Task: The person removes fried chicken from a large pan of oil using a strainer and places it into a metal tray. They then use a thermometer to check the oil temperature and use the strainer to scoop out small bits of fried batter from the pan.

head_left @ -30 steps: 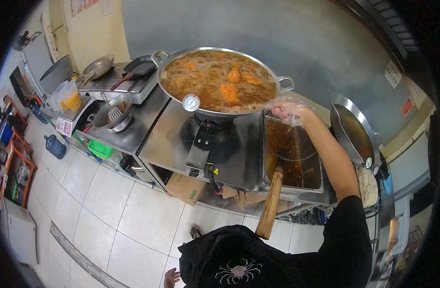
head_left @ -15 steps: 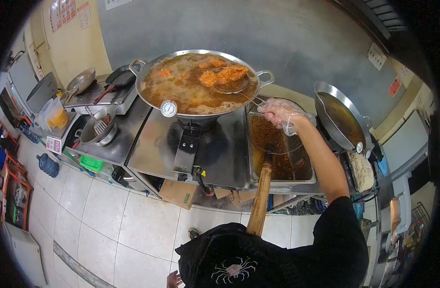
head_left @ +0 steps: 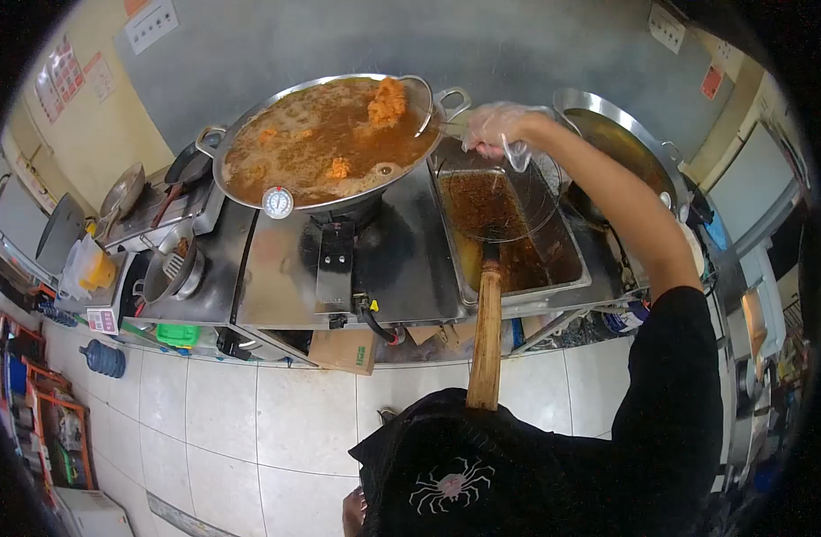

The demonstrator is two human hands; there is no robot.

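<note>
The right hand [head_left: 498, 128], in a clear plastic glove, reaches out over the far right part of the stainless steel tabletop [head_left: 410, 268], its grip closed round the thin metal handle of a round wire skimmer [head_left: 408, 100]. The skimmer's bowl lies to the left of that hand, raised at the right rim of the wide steel wok of bubbling brown oil [head_left: 321, 143], and carries a piece of orange breaded fried food [head_left: 388, 100]. The handle's long axis runs left to right, from the wok's rim back to the hand.

Just below the hand, at the tabletop's right end, sits a rectangular steel tray of dark oil [head_left: 518, 268], with a second, wood-handled wire strainer [head_left: 486, 331] resting in it, its handle pointing to the near edge.

The left hand [head_left: 352, 512] hangs low by the person's side, well apart from everything; I cannot tell how its grip stands.

A round dial thermometer [head_left: 278, 202] clips to the wok's near rim.
</note>
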